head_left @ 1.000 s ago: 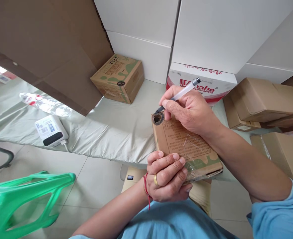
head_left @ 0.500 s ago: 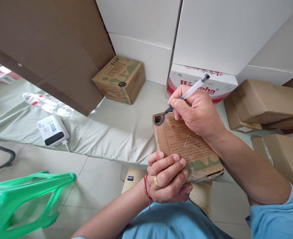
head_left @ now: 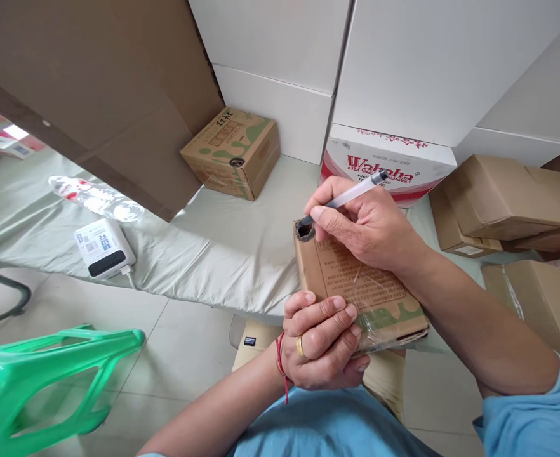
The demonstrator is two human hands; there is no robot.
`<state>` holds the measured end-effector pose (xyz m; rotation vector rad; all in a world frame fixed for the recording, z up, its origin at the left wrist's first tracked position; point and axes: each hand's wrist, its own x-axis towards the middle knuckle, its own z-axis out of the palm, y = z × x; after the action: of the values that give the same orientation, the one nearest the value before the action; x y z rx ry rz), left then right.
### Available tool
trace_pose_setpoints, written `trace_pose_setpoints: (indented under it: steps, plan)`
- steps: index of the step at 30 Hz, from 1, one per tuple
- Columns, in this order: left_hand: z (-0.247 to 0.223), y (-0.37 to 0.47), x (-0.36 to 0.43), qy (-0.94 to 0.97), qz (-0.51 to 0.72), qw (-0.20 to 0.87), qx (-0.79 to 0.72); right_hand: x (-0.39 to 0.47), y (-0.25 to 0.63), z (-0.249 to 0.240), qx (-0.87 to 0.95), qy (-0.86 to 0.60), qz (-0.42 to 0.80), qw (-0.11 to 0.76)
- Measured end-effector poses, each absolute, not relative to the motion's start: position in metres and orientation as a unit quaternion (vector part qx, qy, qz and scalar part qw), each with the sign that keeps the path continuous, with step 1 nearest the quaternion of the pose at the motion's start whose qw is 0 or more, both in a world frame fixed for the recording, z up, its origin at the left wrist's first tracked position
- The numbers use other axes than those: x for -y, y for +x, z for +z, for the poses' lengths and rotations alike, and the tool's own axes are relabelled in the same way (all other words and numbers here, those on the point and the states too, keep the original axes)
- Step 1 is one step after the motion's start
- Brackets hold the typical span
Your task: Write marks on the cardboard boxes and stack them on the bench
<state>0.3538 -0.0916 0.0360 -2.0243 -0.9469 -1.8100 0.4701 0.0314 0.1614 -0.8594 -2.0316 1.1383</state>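
My right hand [head_left: 370,222] pinches a pen [head_left: 356,192] with a clear barrel and dark ends. The pen's tip is at the edge of a dark-rimmed hole in the upper left corner of a cardboard box [head_left: 341,279]. Printed text and a green pattern cover the box's upper face, and clear tape crosses it. My left hand [head_left: 325,339], with a ring and a red string bracelet, is wrapped over the near left edge of this box and grips it. The left thumb shows along the near side.
A similar cardboard box [head_left: 235,149] with a dark round mark stands at the back. Behind my right hand is a white and red Wahaha carton [head_left: 356,149]. Brown boxes [head_left: 513,190] are at right. A water bottle [head_left: 94,198], a white device [head_left: 103,247] and a green stool [head_left: 56,362] are at left.
My right hand has shifted slightly left with the pen, whose tip has moved from the right side of the hole to its upper edge. My left hand keeps its grip.
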Motion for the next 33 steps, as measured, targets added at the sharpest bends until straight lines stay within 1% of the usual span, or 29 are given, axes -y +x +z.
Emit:
trace_pose_setpoints:
  steps: [10, 11, 13, 15, 17, 19, 20, 22, 23, 26, 28, 30, 31, 33]
  plan:
    - [0.034, 0.353, 0.091, -0.703, -0.623, 0.129, 0.317, -0.031, 0.470, 0.160, 0.783, -0.326, 0.410, 0.335]
    - [0.034, 0.353, 0.091, -0.703, -0.624, 0.128, 0.315, -0.030, 0.470, 0.160, 0.777, -0.330, 0.403, 0.354]
    - [0.034, 0.354, 0.090, -0.701, -0.631, 0.121, 0.309, -0.029, 0.470, 0.158, 0.752, -0.341, 0.373, 0.423]
    - [0.034, 0.354, 0.090, -0.698, -0.639, 0.112, 0.302, -0.028, 0.476, 0.156, 0.716, -0.356, 0.325, 0.505]
    - [0.035, 0.354, 0.091, -0.702, -0.638, 0.105, 0.298, -0.025, 0.492, 0.150, 0.684, -0.378, 0.260, 0.567]
    - [0.035, 0.350, 0.093, -0.718, -0.624, 0.091, 0.295, -0.018, 0.522, 0.139, 0.669, -0.417, 0.181, 0.588]
    - [0.034, 0.346, 0.095, -0.728, -0.615, 0.079, 0.293, -0.012, 0.542, 0.131, 0.668, -0.443, 0.139, 0.581]
    - [0.027, 0.335, 0.099, -0.739, -0.605, 0.041, 0.295, 0.005, 0.588, 0.112, 0.680, -0.516, 0.055, 0.518]
    - [0.022, 0.328, 0.102, -0.740, -0.603, 0.017, 0.298, 0.016, 0.612, 0.101, 0.691, -0.558, 0.012, 0.460]
    - [-0.001, 0.305, 0.111, -0.736, -0.587, -0.074, 0.328, 0.051, 0.674, 0.066, 0.702, -0.674, -0.081, 0.216]
    - [-0.018, 0.292, 0.121, -0.725, -0.555, -0.170, 0.370, 0.069, 0.700, 0.045, 0.675, -0.733, -0.069, 0.050]
    - [-0.034, 0.283, 0.131, -0.674, -0.533, -0.288, 0.424, 0.080, 0.713, 0.029, 0.647, -0.759, -0.029, -0.071]
    - [-0.040, 0.281, 0.136, -0.634, -0.528, -0.342, 0.450, 0.082, 0.717, 0.023, 0.638, -0.762, -0.010, -0.110]
    - [-0.049, 0.280, 0.142, -0.540, -0.526, -0.423, 0.503, 0.082, 0.722, 0.013, 0.628, -0.763, 0.016, -0.154]
